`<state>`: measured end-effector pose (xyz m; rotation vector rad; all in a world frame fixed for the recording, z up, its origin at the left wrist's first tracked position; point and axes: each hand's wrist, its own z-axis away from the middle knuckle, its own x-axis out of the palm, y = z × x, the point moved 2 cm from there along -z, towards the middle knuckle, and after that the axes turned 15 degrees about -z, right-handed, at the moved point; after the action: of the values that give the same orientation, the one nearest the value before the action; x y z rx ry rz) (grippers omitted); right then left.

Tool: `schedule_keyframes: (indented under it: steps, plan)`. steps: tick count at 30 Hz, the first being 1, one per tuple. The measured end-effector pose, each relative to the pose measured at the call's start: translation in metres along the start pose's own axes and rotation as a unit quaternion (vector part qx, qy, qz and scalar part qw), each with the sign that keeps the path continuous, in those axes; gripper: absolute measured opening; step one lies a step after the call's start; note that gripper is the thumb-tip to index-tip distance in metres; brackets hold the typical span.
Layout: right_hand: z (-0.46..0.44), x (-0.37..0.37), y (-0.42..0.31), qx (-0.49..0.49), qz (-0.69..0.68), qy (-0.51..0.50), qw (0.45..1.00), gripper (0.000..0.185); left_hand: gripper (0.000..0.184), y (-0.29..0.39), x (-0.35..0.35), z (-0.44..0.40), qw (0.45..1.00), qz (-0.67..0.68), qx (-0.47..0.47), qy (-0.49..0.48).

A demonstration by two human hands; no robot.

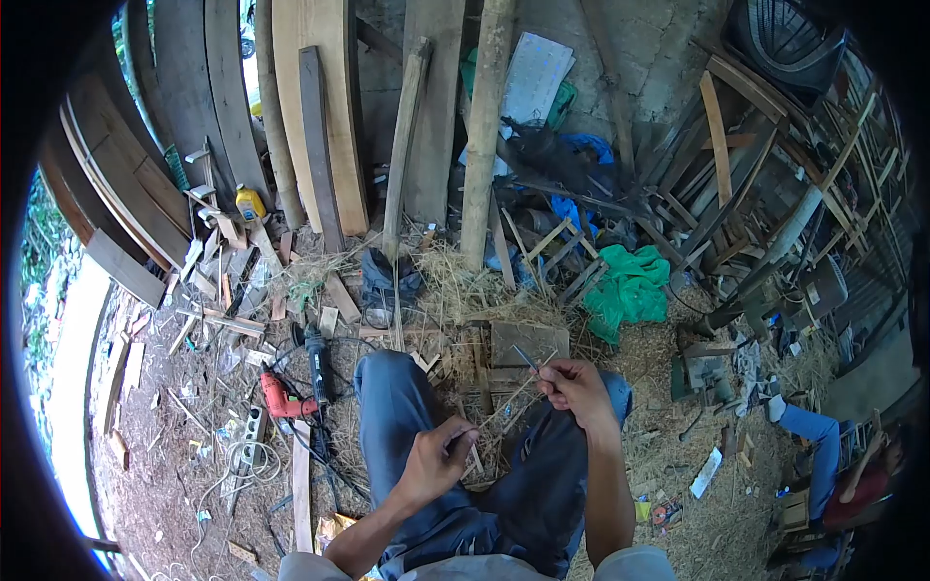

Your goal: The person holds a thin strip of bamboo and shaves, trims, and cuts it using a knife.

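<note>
Between your knees (389, 380), a thin pale strip (506, 406) slants forward and right from your nearer, pinching left hand (438, 461) toward your right hand (578, 390), closed on a slim dark tool (524, 356).

I see a red drill (276, 395), yellow bottle (250, 203), bright green bag (630, 289), blue tarp (591, 148). Trousers (395, 416) dark blue-grey. Strip (509, 404) pale tan, blade (524, 357) dark. Sheet (535, 76) white, faint grey marks. Over there: dark red top (858, 481), blue jeans (820, 441).
</note>
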<state>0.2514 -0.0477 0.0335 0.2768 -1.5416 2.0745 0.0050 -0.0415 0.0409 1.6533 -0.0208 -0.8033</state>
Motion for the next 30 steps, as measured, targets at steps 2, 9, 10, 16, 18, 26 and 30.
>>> schedule_keyframes:
  steps: [2, 9, 10, 16, 18, 26, 30]
  plan:
    - [0.000, 0.003, 0.000, 0.000, 0.015, 0.004, 1.000, 0.015, 0.009, 0.005, -0.001, -0.001, 1.000, -0.021, 0.015, 0.006]
    - [0.003, 0.026, 0.037, -0.048, 0.061, -0.004, 0.997, 0.013, 0.004, 0.001, -0.005, -0.008, 0.996, -0.061, 0.033, 0.052]
    - [0.003, 0.022, 0.033, -0.102, 0.053, 0.021, 0.993, 0.013, 0.005, 0.000, -0.006, -0.006, 0.997, -0.049, 0.032, 0.045]
    - [-0.002, -0.011, -0.009, -0.141, -0.068, 0.091, 0.983, 0.022, 0.005, -0.006, -0.015, 0.003, 0.997, -0.060, 0.012, 0.042]
    - [0.013, 0.008, -0.012, -0.125, -0.057, 0.070, 0.988, 0.025, 0.005, -0.010, -0.012, -0.002, 0.996, -0.071, 0.007, 0.058]
    - [0.027, 0.071, 0.048, -0.020, -0.030, -0.042, 0.998, 0.024, 0.008, 0.002, 0.007, -0.018, 0.975, -0.125, 0.121, 0.136]
    - [0.016, 0.048, 0.028, -0.023, -0.017, -0.031, 0.999, 0.024, 0.010, 0.001, 0.002, -0.013, 0.966, -0.161, 0.156, 0.128]
